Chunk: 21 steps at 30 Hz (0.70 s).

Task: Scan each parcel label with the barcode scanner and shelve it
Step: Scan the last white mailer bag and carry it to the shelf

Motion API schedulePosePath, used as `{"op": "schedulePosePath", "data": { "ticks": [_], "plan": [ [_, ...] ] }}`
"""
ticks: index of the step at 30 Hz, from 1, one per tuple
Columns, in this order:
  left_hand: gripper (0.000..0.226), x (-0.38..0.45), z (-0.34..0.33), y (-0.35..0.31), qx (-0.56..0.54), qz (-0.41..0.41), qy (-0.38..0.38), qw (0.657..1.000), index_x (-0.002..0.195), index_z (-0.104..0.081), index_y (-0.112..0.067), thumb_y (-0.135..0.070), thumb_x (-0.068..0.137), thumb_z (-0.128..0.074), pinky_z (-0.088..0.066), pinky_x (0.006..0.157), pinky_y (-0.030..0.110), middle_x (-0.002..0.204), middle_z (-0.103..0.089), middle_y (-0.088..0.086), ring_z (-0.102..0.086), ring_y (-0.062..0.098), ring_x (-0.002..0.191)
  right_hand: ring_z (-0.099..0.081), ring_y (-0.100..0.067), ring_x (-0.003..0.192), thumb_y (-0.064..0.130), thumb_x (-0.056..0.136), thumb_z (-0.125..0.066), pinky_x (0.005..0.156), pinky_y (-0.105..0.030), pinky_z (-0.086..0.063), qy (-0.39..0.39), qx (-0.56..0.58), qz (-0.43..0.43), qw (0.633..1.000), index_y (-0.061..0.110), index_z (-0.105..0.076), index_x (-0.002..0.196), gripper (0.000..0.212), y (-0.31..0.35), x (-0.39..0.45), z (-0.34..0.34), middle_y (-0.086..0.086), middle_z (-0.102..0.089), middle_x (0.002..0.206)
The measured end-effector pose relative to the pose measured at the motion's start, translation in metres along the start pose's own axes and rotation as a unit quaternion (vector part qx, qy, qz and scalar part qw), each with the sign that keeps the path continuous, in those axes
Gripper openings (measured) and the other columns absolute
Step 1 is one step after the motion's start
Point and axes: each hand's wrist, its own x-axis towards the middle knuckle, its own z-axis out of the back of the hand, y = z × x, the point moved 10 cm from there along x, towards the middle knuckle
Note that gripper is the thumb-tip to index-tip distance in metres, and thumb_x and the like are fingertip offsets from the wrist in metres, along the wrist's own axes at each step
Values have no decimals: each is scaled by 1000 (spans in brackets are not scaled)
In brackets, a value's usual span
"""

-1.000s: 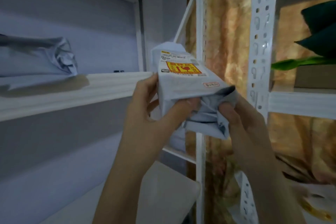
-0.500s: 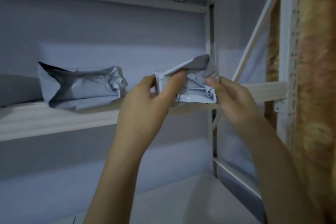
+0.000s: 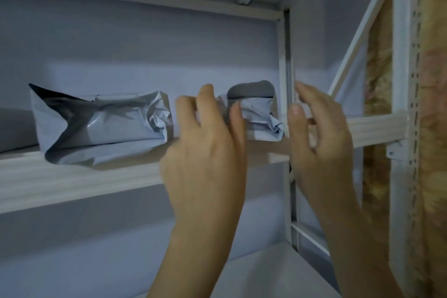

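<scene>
Head view: small parcel (image 3: 260, 118) lies on the shelf (image 3: 96, 179) edge, both hands apart.

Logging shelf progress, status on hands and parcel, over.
Left hand open, fingers touching small parcel. Right hand open, clear of it. Parcel resting on shelf, beside larger parcel. Nothing blocking.

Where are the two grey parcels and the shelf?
Left parcel (image 3: 101, 126): head view, its crinkled front.
Right parcel (image 3: 260, 113): head view, its crumpled end.
Shelf (image 3: 72, 176): head view, its pale front edge.
</scene>
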Motion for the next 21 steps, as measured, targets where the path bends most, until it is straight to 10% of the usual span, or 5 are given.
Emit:
{"op": "schedulePosePath", "data": {
  "ticks": [5, 8, 21],
  "plan": [
    [37, -49, 30, -23, -9, -143, -70, 987, 120, -59, -7, -23, 92, -41, -44, 79, 31, 120, -62, 15, -58, 25, 98, -26, -21, 141, 30, 98, -19, 116, -34, -23, 3, -94, 187, 978, 4, -33, 138, 50, 39, -38, -5, -6, -32, 146],
    [47, -47, -10, -20, 49, -147, 10, 988, 137, -42, -3, -25, 97, -32, -23, 113, 38, 146, -36, 12, -32, 25, 137, -18, -19, 144, 25, 96, -22, 117, -41, -22, 44, -125, 176, 975, 4, -26, 141, 50, 29, -39, -31, -5, -25, 150],
    [46, -58, -37, -8, 98, -136, 35, 985, 137, -43, -3, -22, 96, -32, -20, 117, 40, 145, -41, 12, -31, 25, 139, -24, -22, 143, 28, 96, -27, 117, -43, -21, 92, -24, 188, 977, 6, -43, 136, 48, 6, -35, -54, -10, -37, 148]
  ]
}}
